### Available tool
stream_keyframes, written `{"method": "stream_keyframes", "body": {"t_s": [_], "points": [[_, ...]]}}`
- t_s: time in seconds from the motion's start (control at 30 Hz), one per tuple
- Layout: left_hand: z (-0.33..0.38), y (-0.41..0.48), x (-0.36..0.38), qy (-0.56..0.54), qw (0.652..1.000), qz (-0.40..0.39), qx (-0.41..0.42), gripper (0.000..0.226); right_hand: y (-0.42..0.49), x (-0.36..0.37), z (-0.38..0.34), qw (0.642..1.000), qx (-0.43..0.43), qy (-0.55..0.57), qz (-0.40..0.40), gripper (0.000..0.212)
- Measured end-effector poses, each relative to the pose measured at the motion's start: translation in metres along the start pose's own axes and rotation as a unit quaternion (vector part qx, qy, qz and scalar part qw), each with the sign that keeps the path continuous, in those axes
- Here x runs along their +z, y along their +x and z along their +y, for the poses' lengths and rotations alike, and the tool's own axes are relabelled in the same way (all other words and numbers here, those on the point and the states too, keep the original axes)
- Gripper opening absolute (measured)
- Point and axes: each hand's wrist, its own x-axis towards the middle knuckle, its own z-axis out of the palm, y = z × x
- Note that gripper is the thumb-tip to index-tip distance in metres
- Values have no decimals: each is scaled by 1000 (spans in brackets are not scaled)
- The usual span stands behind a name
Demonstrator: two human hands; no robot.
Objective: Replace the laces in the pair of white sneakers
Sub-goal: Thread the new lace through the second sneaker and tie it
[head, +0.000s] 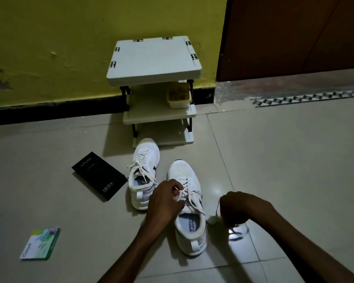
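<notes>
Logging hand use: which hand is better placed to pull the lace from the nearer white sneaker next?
Probably left: the left hand pinches the flat white lace on the nearer white sneaker; the right hand sits curled beside it, away from the eyelets.

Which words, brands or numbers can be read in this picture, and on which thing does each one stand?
"vivo": on the black box, towards its far end.
"120W": on the same box, towards its near end.
"SPEED" and "FLEXIB", the second cut off: on the insole of the nearer sneaker.
Small line under "vivo": too small to read.
Word along the edge of the green and white packet: too blurred to read.
</notes>
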Motion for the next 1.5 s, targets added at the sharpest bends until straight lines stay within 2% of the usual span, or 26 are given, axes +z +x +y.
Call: {"method": "stream_keyframes", "body": {"t_s": [0.1,0.17,0.2,0.33,0.47,0.5,0.57,0.6,0.67,0.8,1.03,1.13,1.27,1.3,1.4,1.5], "points": [[-3,-3,4,-15,1000,19,16,35,22,7,5,989,-31,83,122,19],[-3,-5,5,-26,999,29,22,39,31,5,2,953,-54,185,233,22],[-3,-5,6,-33,999,32,25,41,35,3,-2,939,-64,215,263,23],[-1,-4,4,-41,998,32,24,43,49,-2,-17,934,-72,236,260,21],[-3,-4,4,-49,998,32,16,43,40,-8,-21,911,-29,223,344,13],[-3,-4,4,-48,998,33,18,43,35,-10,-23,905,-24,237,352,26],[-4,-4,5,-48,998,35,20,39,26,-12,-30,917,-18,239,318,52],[-5,-4,6,-51,998,37,22,37,21,-12,-34,929,-13,221,296,55],[-5,-3,7,-54,998,37,23,37,15,-10,-41,945,1,161,284,52],[-7,-3,6,-32,999,36,25,40,11,-13,-44,943,-25,132,306,30],[-10,-1,8,-17,999,27,11,38,11,-19,-46,930,-43,125,342,45],[-10,1,8,-5,1000,25,4,34,7,-24,-35,926,-61,172,330,41],[-10,1,9,-8,1000,23,-15,29,10,-25,-14,886,-60,353,296,29],[-10,0,9,-11,1000,22,-18,29,12,-22,-12,886,-60,360,285,29],[-11,1,9,-12,1000,15,-14,29,25,-19,-7,918,-51,310,241,28],[-12,2,8,-14,1000,-5,-7,30,33,-21,-2,933,-35,257,250,23]]}}
